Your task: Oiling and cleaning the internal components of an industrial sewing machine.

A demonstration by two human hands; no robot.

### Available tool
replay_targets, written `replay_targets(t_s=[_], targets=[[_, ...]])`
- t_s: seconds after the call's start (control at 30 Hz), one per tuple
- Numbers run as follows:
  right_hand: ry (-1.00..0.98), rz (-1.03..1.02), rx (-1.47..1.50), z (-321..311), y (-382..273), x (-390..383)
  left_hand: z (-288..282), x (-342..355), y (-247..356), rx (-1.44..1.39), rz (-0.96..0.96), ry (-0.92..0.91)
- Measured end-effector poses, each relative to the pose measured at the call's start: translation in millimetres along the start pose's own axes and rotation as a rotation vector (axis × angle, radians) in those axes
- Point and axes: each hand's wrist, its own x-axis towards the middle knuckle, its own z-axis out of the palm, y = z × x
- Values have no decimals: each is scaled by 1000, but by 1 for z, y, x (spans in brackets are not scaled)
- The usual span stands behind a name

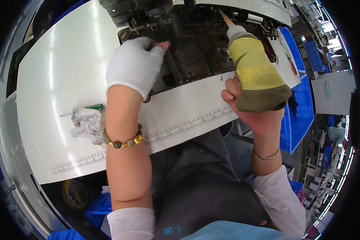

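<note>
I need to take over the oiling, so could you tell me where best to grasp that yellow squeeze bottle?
Take the yellow squeeze bottle around its wide lower body, coming from below, where the right hand holds it now. It is tilted, with the thin nozzle aimed into the open machine bed, so the broad base offers the surest grip and keeps fingers off the tip.

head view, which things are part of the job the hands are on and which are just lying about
In use:
oil bottle, held in right hand
machine bed, touched by gloved left hand

Lying about:
crumpled rag
green-handled tool
blue bins
</note>
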Motion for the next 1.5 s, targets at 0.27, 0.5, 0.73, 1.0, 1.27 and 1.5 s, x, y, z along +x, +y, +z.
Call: replay_targets(t_s=[0.27, 0.5, 0.73, 1.0, 1.27, 1.5], targets=[[-76, 113, -35, 18, 14, 19, -1, -1, -4, -71, -25, -25], [-11, 164, -27, 15, 13, 25, 3, 4, -9, -98, 21, -8], [-48, 256, -121, 23, 8, 28, 3, 6, -12, -81, 17, -7], [60, 260, -169, 17, 8, 23, 5, 3, -9, -99, -26, -30], [42, 259, -128, 21, 9, 30, 7, 8, -14, -347, -155, -65], [59, 284, -125, 17, 14, 29, 9, 14, -27, -429, -78, -98]])
